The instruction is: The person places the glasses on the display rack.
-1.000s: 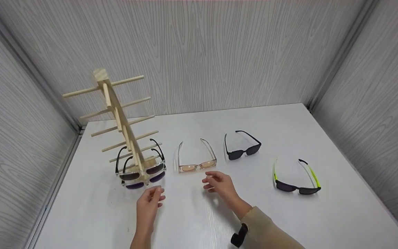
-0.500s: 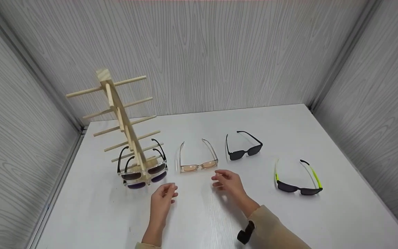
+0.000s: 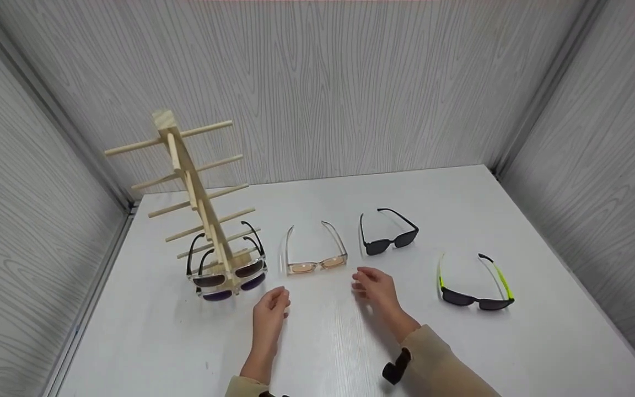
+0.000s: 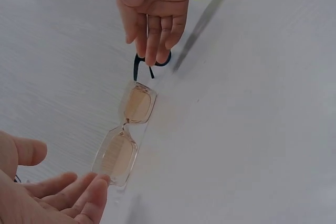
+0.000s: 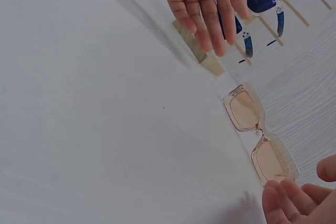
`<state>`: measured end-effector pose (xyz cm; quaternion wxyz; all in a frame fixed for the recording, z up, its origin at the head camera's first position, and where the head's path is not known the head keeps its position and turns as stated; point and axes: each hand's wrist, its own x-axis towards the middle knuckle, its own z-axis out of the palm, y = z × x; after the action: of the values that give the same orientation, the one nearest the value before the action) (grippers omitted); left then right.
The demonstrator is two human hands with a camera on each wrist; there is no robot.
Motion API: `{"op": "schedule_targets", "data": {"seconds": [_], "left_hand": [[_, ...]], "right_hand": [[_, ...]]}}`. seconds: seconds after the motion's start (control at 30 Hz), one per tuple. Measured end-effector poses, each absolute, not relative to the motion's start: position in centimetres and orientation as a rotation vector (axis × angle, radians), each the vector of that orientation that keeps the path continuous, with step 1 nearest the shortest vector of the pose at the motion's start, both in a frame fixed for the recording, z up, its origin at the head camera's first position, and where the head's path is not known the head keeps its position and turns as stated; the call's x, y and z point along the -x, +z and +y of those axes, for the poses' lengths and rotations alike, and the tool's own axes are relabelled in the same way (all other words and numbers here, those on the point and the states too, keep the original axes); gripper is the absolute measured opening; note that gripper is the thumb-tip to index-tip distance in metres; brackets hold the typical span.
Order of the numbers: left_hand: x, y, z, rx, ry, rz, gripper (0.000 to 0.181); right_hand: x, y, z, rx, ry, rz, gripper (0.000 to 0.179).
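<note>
Though clear-framed, peach-lensed glasses (image 3: 318, 266).

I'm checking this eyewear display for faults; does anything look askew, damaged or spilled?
Nothing looks damaged or spilled. The wooden rack seems to lean in the head view, though the camera angle may explain that. The peach-tinted glasses, black sunglasses and yellow-armed sunglasses rest unfolded on the table.

Grey wood-grain walls (image 3: 317, 82) on three sides; corner strips (image 3: 547, 88); white tabletop (image 3: 543, 342).

Booth-like workspace (image 3: 604, 165), grey wood-grain panels (image 3: 317, 94), white tabletop (image 3: 455, 193)
</note>
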<state>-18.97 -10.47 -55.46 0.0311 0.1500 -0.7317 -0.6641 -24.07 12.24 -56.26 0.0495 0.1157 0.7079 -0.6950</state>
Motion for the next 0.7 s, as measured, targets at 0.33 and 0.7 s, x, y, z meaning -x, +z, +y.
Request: {"op": "schedule_targets", "data": {"seconds": [0.33,0.7], "left_hand": [[19.7,-56.3,-9.0,-0.475,-2.023,-2.185,0.042],[20.7,-57.1,-8.7,-0.553,-2.169,-2.107,0.049]], "right_hand": [[25.1,-56.1,12.6,-0.421,-2.133,2.187,0.035],[25.8,-56.2,12.4,-0.486,-2.149,2.093,0.036]]}}
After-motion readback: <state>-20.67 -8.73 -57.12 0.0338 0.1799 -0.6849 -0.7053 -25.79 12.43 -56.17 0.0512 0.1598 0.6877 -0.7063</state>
